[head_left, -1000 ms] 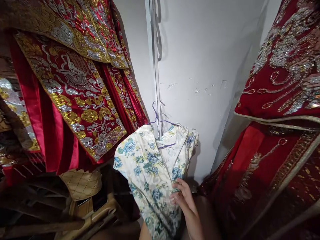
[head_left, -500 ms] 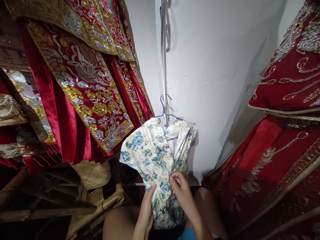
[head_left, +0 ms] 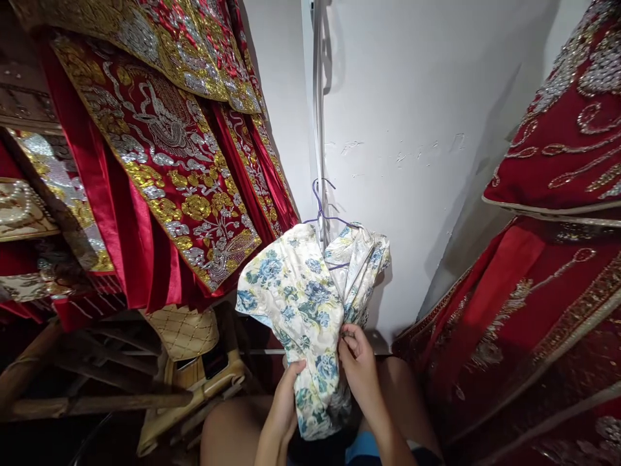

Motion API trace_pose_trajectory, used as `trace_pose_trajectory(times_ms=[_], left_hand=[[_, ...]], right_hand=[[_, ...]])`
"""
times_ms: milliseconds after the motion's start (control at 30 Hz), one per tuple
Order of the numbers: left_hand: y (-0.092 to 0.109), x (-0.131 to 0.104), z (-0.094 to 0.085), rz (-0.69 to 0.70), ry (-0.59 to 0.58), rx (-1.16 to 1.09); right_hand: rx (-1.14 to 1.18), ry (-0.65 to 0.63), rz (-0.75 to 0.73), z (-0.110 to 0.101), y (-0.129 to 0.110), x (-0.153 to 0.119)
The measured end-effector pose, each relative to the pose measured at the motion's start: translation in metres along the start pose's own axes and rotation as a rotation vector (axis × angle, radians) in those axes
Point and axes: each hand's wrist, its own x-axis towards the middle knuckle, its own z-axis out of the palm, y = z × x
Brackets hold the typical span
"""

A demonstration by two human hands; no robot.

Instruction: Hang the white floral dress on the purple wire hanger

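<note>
A white garment (head_left: pixel 310 291) with blue and green flowers hangs from a thin purple hanger (head_left: pixel 321 210) in front of the wall. Its neckline crosses in a V, and the lower part hangs between my knees. My left hand (head_left: pixel 286 395) grips the garment's lower left side, thumb on the front and the other fingers hidden behind the cloth. My right hand (head_left: pixel 356 362) pinches the cloth at the right edge, near the waist, with its fingers curled.
Red embroidered garments hang at the left (head_left: pixel 165 142) and at the right (head_left: pixel 524 310). A narrow metal rail (head_left: pixel 317 97) runs down the white wall (head_left: pixel 398 97). Bamboo furniture (head_left: pixel 208 395) with a quilted cream bag (head_left: pixel 187 330) stands at the lower left.
The garment and hanger have shifted slightly right and up in view. My right hand has moved a little right and up, still on the cloth. My left hand keeps its grip.
</note>
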Motion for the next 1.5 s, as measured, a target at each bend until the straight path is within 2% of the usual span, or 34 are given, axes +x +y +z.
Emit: trace_pose_trajectory(times_ms=[167, 233, 367, 433, 633, 733, 767, 867, 900, 933, 1000, 1067, 1100, 1233, 1367, 1500], left_hand=[[-0.001, 0.013, -0.004, -0.058, -0.023, -0.055], [0.001, 0.018, -0.005, 0.003, 0.045, -0.052], [0.008, 0.023, -0.012, 0.183, 0.196, -0.015], [0.009, 0.021, -0.016, 0.217, 0.218, -0.002], [0.007, 0.022, -0.018, 0.263, 0.218, 0.006], [0.008, 0.029, -0.018, 0.405, 0.181, 0.013], [0.008, 0.032, -0.018, 0.475, 0.208, 0.017], [0.006, 0.031, -0.017, 0.731, 0.403, 0.053], [0.005, 0.028, -0.015, 0.814, 0.429, 0.098], [0.002, 0.023, -0.012, 0.883, 0.399, 0.169], [-0.006, 0.012, -0.002, 0.947, 0.200, 0.371], [-0.016, 0.002, 0.011, 0.920, -0.024, 0.549], [-0.021, -0.002, 0.017, 0.904, -0.091, 0.599], [-0.034, -0.009, 0.032, 0.897, -0.170, 0.679], [-0.030, -0.011, 0.036, 0.931, -0.219, 0.770], [-0.023, -0.015, 0.037, 0.953, -0.236, 0.820]], right_hand=[[-0.089, 0.100, -0.051, -0.008, 0.001, -0.001], [-0.107, 0.093, -0.045, -0.015, 0.003, -0.002], [-0.134, -0.008, -0.019, -0.021, 0.005, -0.004], [-0.144, -0.018, -0.014, -0.019, 0.005, -0.006], [-0.186, 0.066, -0.092, -0.019, -0.001, -0.010], [-0.259, 0.059, -0.148, -0.024, -0.008, -0.013], [-0.280, 0.045, -0.167, -0.025, -0.010, -0.015], [-0.291, -0.017, -0.220, -0.024, -0.015, -0.021], [-0.280, -0.036, -0.235, -0.022, -0.016, -0.022], [-0.265, -0.052, -0.249, -0.019, -0.018, -0.024], [-0.232, -0.066, -0.273, -0.012, -0.022, -0.026], [-0.199, -0.076, -0.293, -0.006, -0.026, -0.028], [-0.185, -0.084, -0.303, -0.003, -0.029, -0.028], [-0.171, -0.114, -0.325, -0.002, -0.033, -0.029], [-0.223, -0.114, -0.335, -0.011, -0.029, -0.027], [-0.344, -0.083, -0.425, -0.017, -0.029, -0.020]])
